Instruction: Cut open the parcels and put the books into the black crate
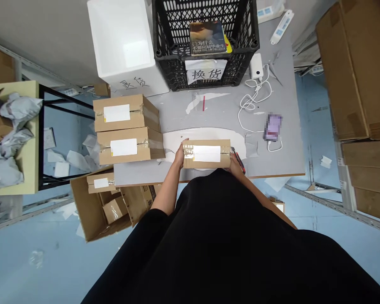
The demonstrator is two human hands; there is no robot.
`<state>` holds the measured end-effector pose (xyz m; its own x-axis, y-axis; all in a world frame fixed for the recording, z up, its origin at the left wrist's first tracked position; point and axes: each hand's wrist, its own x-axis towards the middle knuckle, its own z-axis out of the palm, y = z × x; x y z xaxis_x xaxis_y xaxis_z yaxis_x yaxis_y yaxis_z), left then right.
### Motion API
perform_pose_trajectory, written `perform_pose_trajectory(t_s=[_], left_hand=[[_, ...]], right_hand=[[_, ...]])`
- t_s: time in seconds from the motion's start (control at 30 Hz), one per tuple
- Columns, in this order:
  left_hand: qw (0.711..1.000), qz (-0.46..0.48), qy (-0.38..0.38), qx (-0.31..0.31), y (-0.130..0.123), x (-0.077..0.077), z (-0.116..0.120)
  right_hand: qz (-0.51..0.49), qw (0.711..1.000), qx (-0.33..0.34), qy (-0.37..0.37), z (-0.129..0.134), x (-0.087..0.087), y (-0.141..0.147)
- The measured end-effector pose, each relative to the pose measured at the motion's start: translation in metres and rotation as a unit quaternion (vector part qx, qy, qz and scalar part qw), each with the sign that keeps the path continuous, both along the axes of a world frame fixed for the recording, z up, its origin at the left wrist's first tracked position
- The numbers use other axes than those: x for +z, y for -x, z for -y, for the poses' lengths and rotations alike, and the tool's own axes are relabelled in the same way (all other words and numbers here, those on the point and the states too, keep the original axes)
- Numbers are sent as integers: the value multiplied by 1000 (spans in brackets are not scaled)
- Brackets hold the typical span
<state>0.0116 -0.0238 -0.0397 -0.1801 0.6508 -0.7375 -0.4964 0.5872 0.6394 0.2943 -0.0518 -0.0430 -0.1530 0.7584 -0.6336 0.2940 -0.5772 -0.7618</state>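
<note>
Between my hands I hold a taped cardboard box with a white label on its upper face. My left hand grips its left end, fingers partly hidden behind it. At the right end my right hand is closed on the box. Just beside that hand lies a red and black box cutter, partly covered. Beneath the box is a white sheet on the grey table. Two similar labelled boxes, a rear one and a front one, stand to the left.
A white bin and a black crate holding books stand at the back. A phone with a white cable lies on the right. Left of the table, an open carton contains boxes. Large cartons fill the right shelving.
</note>
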Motion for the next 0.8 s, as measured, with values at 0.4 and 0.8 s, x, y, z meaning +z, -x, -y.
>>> perform_pose_trajectory(t_s=[0.4, 0.8], left_hand=[[986, 71, -63, 141, -25, 15, 60], [985, 139, -16, 98, -46, 32, 102]], right_hand=[[-89, 991, -102, 17, -120, 24, 13], [-33, 996, -19, 79, -177, 17, 77]])
